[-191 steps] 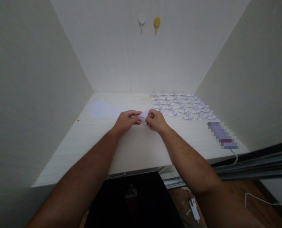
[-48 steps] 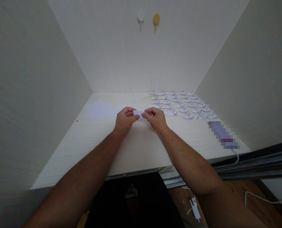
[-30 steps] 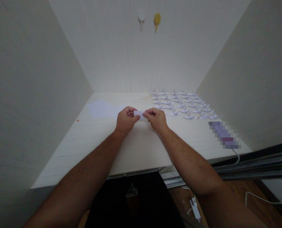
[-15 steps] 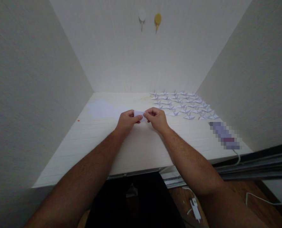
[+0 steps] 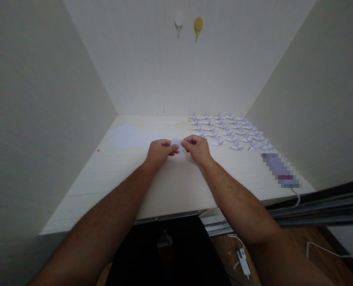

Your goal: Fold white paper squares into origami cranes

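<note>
My left hand (image 5: pixel 158 153) and my right hand (image 5: pixel 196 149) meet over the middle of a pale wooden desk (image 5: pixel 119 178). Both pinch a small folded piece of pale lilac paper (image 5: pixel 176 142) between thumb and fingers, each hand at one end. The paper sits just above the desk surface, and most of it is hidden by my fingers. Flat sheets of the same pale paper (image 5: pixel 128 136) lie on the desk to the left, behind my left hand.
Several small folded paper cranes (image 5: pixel 228 131) stand in rows at the back right of the desk. A blurred oblong object (image 5: pixel 280 170) with a white cable lies near the right edge. Walls close in on three sides; two wall hooks (image 5: pixel 188 24) hang above.
Since the oldest frame the paper has gone from a pointed shape to a narrower folded strip. Over the last second my hands have barely moved, only adjusting their pinch.
</note>
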Tool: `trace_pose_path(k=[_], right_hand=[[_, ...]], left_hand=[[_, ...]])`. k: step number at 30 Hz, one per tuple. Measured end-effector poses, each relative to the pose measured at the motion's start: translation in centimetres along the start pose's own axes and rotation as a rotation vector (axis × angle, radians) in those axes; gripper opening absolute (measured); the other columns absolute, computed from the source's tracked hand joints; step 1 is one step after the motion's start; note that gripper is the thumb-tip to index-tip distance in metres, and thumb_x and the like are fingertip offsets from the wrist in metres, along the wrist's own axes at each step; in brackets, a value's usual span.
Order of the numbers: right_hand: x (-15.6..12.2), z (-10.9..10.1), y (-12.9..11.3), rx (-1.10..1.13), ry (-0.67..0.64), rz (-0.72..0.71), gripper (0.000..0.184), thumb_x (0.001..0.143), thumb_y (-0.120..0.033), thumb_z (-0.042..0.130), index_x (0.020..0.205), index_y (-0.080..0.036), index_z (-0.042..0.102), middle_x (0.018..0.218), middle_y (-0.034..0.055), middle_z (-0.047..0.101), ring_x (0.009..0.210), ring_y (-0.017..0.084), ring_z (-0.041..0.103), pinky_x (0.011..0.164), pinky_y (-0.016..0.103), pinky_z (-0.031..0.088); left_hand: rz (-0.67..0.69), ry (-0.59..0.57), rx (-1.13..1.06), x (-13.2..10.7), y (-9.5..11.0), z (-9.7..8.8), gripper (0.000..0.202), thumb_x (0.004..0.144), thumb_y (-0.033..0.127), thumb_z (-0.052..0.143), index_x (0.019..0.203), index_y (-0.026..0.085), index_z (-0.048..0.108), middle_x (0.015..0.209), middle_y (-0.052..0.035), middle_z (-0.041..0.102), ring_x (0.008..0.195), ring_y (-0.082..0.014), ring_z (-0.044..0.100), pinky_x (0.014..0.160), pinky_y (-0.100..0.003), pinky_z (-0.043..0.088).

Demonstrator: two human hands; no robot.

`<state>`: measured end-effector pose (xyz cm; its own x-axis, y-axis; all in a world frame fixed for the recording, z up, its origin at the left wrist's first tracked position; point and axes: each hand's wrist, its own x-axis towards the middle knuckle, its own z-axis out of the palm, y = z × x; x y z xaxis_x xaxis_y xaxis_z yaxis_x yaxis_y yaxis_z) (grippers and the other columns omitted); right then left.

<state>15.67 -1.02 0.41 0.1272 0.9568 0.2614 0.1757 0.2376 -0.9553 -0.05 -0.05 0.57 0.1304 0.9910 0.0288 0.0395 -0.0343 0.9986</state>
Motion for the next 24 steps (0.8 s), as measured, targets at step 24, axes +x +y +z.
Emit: trace_pose_path(k=[24], right_hand=[[0.7,-0.3,0.8,0.138,0.076,0.032,0.021,0.066,-0.036,0.071,0.067,-0.016,0.063,0.05,-0.0038,0.054,0.045,0.009,0.045,0.047,0.023,0.035]], left_hand=[[0.008,0.045,-0.115,0.2,-0.4,-0.2,0.024,0.061,0.03,0.08,0.071,0.012,0.068,0.066,-0.0081,0.071,0.061,-0.0162,0.065,0.061,-0.029,0.05]])
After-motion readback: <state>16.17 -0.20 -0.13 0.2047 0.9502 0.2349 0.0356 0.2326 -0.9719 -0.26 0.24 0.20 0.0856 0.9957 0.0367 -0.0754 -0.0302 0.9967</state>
